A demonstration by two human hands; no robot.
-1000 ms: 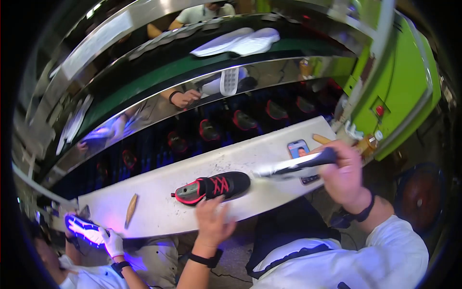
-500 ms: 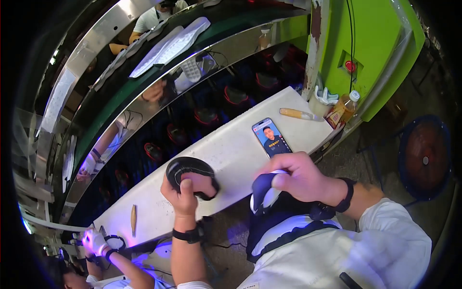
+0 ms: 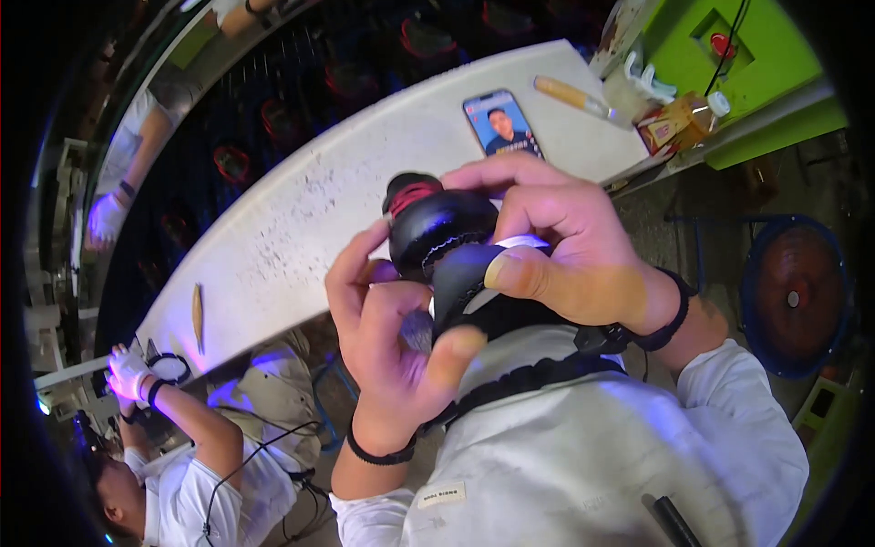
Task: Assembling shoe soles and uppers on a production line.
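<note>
In front of my body, between both hands, is what looks like a black shoe upper (image 3: 436, 228), rounded and glossy with a red band at its far end. My left hand (image 3: 387, 342) is curled round its left side, fingertips on the black surface and thumb spread toward me. In my right hand (image 3: 570, 232) a dark grey piece with a white edge (image 3: 458, 276) is pinched under the thumb. This piece lies against the near side of the upper, and the fingers behind reach over to the upper. Their meeting edge is partly hidden by the hands.
A white curved table (image 3: 301, 219) holds a phone (image 3: 499, 126), a wooden-handled brush (image 3: 574, 98) and a slim tan tool (image 3: 198, 314). At its right end stands a drink bottle (image 3: 684, 123). A co-worker (image 3: 219, 447) sits at left; a round fan (image 3: 791, 296) stands right.
My hands have come together: the left moved right with the black upper, which has turned, and the right brought its dark piece against it. The view has tilted down toward my body.
</note>
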